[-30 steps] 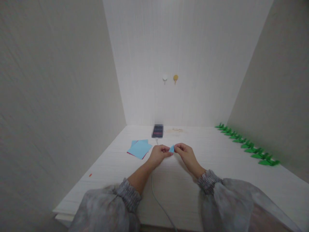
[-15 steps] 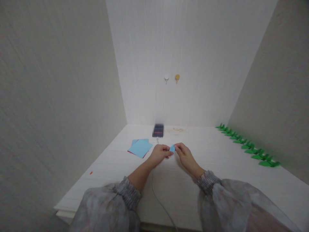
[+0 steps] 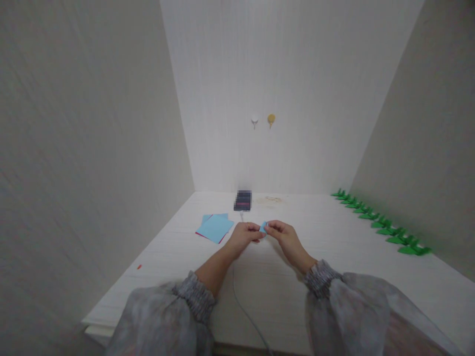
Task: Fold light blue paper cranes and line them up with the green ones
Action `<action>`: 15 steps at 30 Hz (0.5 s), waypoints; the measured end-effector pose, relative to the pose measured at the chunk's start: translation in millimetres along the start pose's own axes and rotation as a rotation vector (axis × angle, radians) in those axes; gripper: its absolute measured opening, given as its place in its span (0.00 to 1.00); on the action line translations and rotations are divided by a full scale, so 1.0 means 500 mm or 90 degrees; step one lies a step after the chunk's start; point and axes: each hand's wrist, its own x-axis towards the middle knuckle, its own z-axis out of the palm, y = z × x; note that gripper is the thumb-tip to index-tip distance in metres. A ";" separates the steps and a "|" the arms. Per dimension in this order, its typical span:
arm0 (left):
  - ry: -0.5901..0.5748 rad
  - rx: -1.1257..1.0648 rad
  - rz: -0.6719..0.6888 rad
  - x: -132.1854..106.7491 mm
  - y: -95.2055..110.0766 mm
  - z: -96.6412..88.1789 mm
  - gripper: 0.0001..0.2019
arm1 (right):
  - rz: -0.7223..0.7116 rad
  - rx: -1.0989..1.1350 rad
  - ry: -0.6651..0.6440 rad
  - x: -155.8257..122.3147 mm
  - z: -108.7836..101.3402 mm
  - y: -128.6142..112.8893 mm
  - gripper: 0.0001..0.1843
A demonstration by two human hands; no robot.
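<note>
Both hands meet over the middle of the white table (image 3: 334,291). My left hand (image 3: 243,236) and my right hand (image 3: 284,236) each pinch one side of a small folded piece of light blue paper (image 3: 263,227), held just above the tabletop. Only a small corner of the paper shows between the fingertips. Grey patterned sleeves cover both forearms.
A stack of blue paper sheets over a red one (image 3: 215,228) lies left of the hands. A dark phone (image 3: 243,200) with a cable (image 3: 243,306) sits behind them. Several green folded paper figures (image 3: 382,225) line the right wall. Two wall hooks (image 3: 262,120) hang above.
The hands have closed a little tighter on the blue paper, so less of it shows. Their place over the table is nearly the same.
</note>
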 end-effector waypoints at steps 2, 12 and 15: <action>-0.013 -0.001 -0.008 -0.001 -0.002 -0.002 0.11 | 0.005 0.007 0.000 0.001 -0.004 0.006 0.10; -0.047 -0.031 -0.056 -0.001 0.002 -0.004 0.12 | -0.012 -0.002 0.026 0.002 -0.011 0.018 0.11; -0.057 -0.029 -0.061 -0.003 0.007 -0.003 0.11 | -0.023 -0.025 0.020 0.001 -0.010 0.013 0.12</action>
